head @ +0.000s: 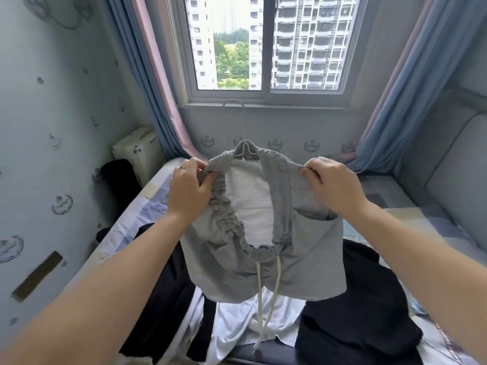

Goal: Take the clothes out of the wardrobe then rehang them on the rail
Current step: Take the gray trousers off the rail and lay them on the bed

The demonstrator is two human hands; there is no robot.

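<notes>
In the head view, your left hand and right hand pinch the waistband of the grey shorts, held above the bed on a white hanger, while dark clothes and a white garment on the bed likely await rehanging.

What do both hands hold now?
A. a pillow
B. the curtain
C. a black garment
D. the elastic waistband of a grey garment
D: the left hand and the right hand each grip one side of the waistband of the grey garment, above the bed.
</notes>
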